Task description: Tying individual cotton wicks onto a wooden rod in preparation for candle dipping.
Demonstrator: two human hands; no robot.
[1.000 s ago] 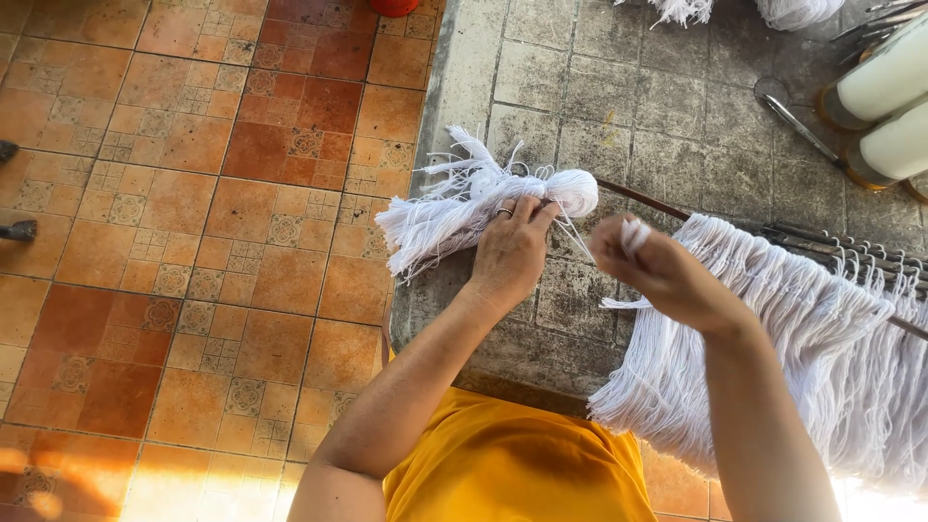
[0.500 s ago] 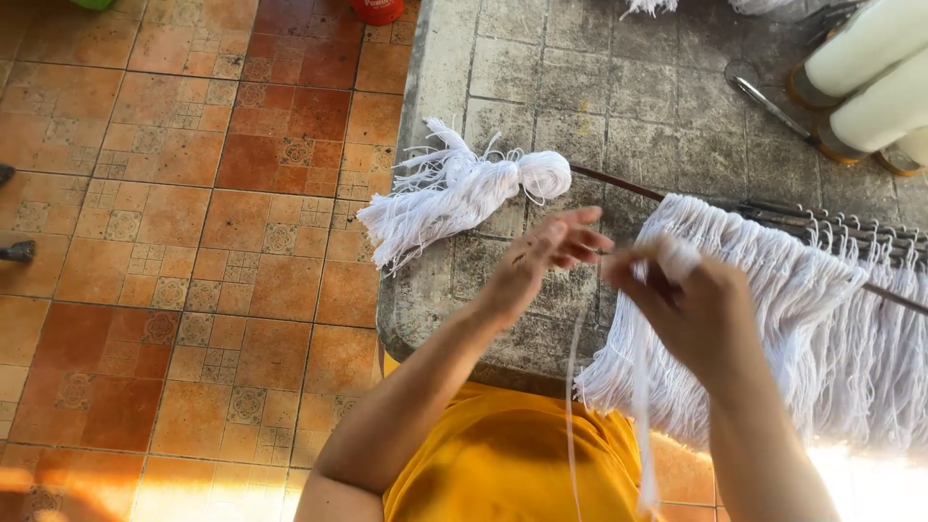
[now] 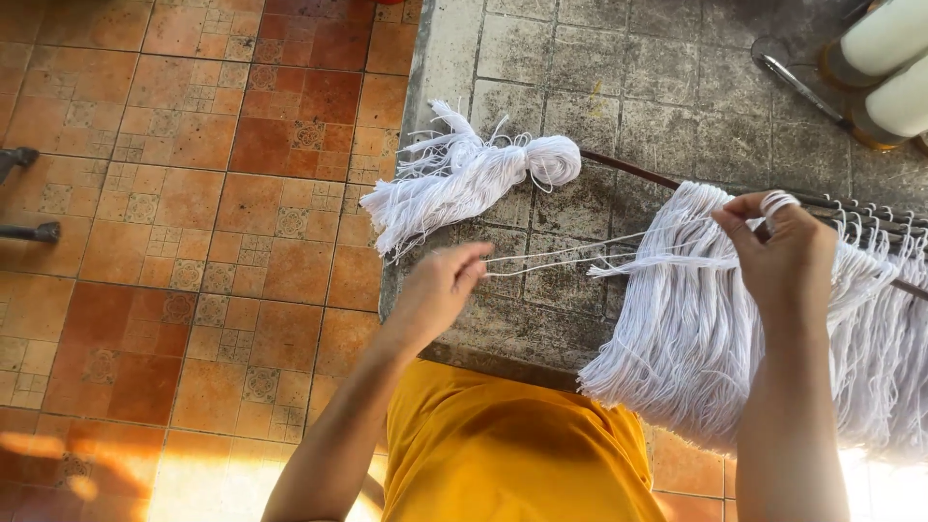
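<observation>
My left hand [image 3: 440,286] pinches the ends of a few white cotton strands [image 3: 570,254] and holds them stretched out to the left. My right hand [image 3: 783,244] grips the other end of those strands, looped over its fingers, at a thin dark rod [image 3: 638,172]. From that rod hangs a thick fringe of white strands [image 3: 696,329] that spills over the front edge of the stone slab [image 3: 541,319]. A loose tied bundle of white strands [image 3: 464,179] lies on the slab just beyond my left hand.
Two white cylindrical spools [image 3: 889,68] stand at the back right. A pair of metal scissors [image 3: 788,72] lies beside them. Orange patterned floor tiles [image 3: 193,193] fill the left side, with dark metal feet [image 3: 24,193] at the far left edge.
My left hand left the bundle and drew the strands out to the left. My right hand rose to the rod with the strands looped on its fingers.
</observation>
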